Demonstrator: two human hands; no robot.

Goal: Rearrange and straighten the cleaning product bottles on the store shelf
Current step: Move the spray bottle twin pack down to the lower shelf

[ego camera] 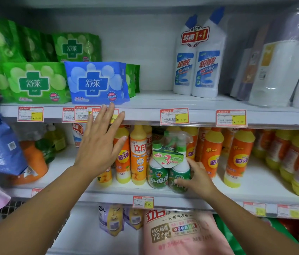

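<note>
Green bottle pack (163, 162) gripped by the right hand (198, 178), fingers curled round it; left hand (99, 146) fingers spread.

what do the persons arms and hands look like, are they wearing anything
Both forearms are bare as far as the picture shows them, with no sleeves in view. The left hand and the right hand have no gloves, and no watch, bracelet or ring shows. The visible nails look short and unpainted.
</note>
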